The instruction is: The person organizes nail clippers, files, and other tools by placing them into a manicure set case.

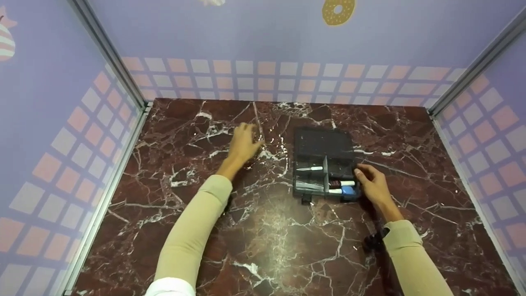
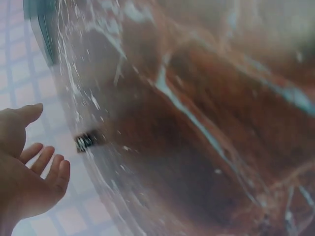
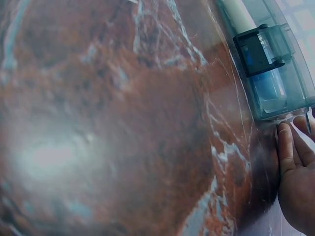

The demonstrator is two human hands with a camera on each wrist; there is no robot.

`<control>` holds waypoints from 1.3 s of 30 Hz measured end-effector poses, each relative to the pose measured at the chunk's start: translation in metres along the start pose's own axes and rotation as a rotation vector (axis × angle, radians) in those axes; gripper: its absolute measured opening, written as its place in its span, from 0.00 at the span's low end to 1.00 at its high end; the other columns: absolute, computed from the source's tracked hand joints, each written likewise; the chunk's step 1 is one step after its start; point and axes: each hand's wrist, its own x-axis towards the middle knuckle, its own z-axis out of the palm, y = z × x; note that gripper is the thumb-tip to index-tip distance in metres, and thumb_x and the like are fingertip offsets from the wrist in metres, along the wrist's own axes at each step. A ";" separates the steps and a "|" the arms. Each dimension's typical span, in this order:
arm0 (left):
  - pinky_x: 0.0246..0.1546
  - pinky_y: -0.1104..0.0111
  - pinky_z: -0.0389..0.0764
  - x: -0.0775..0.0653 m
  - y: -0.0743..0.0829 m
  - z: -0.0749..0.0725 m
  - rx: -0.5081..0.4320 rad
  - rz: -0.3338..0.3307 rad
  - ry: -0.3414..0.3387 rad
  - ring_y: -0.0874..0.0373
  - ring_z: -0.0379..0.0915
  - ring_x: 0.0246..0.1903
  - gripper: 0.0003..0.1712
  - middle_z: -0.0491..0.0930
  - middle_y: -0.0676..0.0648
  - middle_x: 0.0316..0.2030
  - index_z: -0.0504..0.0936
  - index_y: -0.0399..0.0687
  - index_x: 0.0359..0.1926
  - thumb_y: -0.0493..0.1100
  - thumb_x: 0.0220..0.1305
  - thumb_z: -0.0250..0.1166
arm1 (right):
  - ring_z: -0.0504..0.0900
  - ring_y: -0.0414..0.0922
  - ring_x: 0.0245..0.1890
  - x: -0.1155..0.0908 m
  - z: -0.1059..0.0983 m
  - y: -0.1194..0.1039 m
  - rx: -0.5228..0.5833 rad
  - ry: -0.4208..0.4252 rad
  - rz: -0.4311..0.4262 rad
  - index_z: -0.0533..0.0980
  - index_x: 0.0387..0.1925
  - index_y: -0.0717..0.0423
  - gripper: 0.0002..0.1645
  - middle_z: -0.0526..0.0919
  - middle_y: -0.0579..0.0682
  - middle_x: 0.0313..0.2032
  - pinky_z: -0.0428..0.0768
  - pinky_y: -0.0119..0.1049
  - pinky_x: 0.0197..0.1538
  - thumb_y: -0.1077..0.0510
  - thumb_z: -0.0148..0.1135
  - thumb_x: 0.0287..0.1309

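A dark see-through box (image 1: 323, 142) lies with its lid folded back, its divided tray facing the front. In the tray are a pointed tool with a white end (image 1: 310, 168), a bundle of clear strips (image 1: 309, 186), a dark red bottle with a white cap (image 1: 342, 183) and a blue item (image 1: 348, 190). My right hand (image 1: 373, 185) touches the box's right end, its fingers (image 3: 285, 142) straight against the wall in the right wrist view. Away to the left, my left hand (image 1: 243, 144) hovers over the table, fingers relaxed; a small dark patterned piece (image 2: 84, 141) shows beyond its fingertips.
The dark red marbled table (image 1: 271, 246) has white veins and shiny reflections. Purple panels (image 1: 254, 37) with pink and white squares wall it in at the back and both sides. Black latches (image 1: 306, 199) stick out from the box's front.
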 end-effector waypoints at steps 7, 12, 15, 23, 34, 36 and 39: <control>0.69 0.53 0.75 0.003 -0.019 0.001 0.055 -0.071 -0.023 0.37 0.72 0.65 0.29 0.74 0.35 0.63 0.78 0.35 0.63 0.45 0.67 0.74 | 0.79 0.40 0.43 0.000 0.003 0.000 0.007 0.019 -0.004 0.72 0.66 0.76 0.25 0.80 0.75 0.55 0.78 0.24 0.44 0.61 0.57 0.78; 0.64 0.52 0.78 0.003 -0.021 0.001 0.055 -0.073 -0.025 0.37 0.77 0.58 0.19 0.79 0.33 0.54 0.81 0.32 0.54 0.37 0.65 0.72 | 0.79 0.39 0.47 0.000 0.003 0.000 0.006 0.011 -0.008 0.72 0.67 0.75 0.25 0.79 0.75 0.59 0.77 0.23 0.47 0.61 0.57 0.78; 0.61 0.52 0.80 0.000 -0.016 -0.001 0.021 -0.107 -0.007 0.37 0.80 0.55 0.18 0.82 0.33 0.52 0.83 0.31 0.52 0.34 0.63 0.71 | 0.79 0.41 0.46 -0.001 0.003 0.001 0.019 0.010 -0.009 0.72 0.67 0.76 0.25 0.79 0.76 0.57 0.77 0.24 0.46 0.62 0.58 0.78; 0.54 0.60 0.85 -0.013 0.033 -0.003 -0.171 0.022 -0.090 0.45 0.82 0.50 0.20 0.84 0.37 0.52 0.85 0.36 0.55 0.27 0.61 0.67 | 0.81 0.47 0.37 -0.001 0.002 0.002 0.029 0.007 -0.014 0.72 0.66 0.76 0.25 0.80 0.73 0.49 0.81 0.29 0.38 0.62 0.58 0.78; 0.51 0.77 0.80 -0.047 0.123 0.042 -0.244 0.311 -0.298 0.57 0.79 0.47 0.18 0.81 0.46 0.49 0.86 0.41 0.55 0.29 0.64 0.70 | 0.80 0.46 0.39 -0.001 0.002 0.002 0.041 0.011 -0.005 0.72 0.67 0.76 0.25 0.79 0.74 0.52 0.80 0.28 0.40 0.62 0.58 0.78; 0.50 0.78 0.79 -0.049 0.137 0.053 -0.236 0.338 -0.317 0.58 0.79 0.46 0.17 0.81 0.48 0.48 0.86 0.42 0.54 0.30 0.64 0.72 | 0.79 0.45 0.40 -0.001 0.003 0.001 0.034 0.017 -0.007 0.72 0.67 0.76 0.25 0.79 0.75 0.52 0.79 0.27 0.40 0.62 0.58 0.78; 0.48 0.79 0.78 -0.049 0.156 0.069 -0.194 0.384 -0.303 0.60 0.79 0.44 0.15 0.81 0.49 0.46 0.87 0.44 0.53 0.33 0.66 0.72 | 0.78 0.43 0.41 -0.001 0.003 -0.001 0.012 0.024 -0.020 0.73 0.66 0.76 0.24 0.80 0.74 0.53 0.78 0.26 0.42 0.62 0.58 0.78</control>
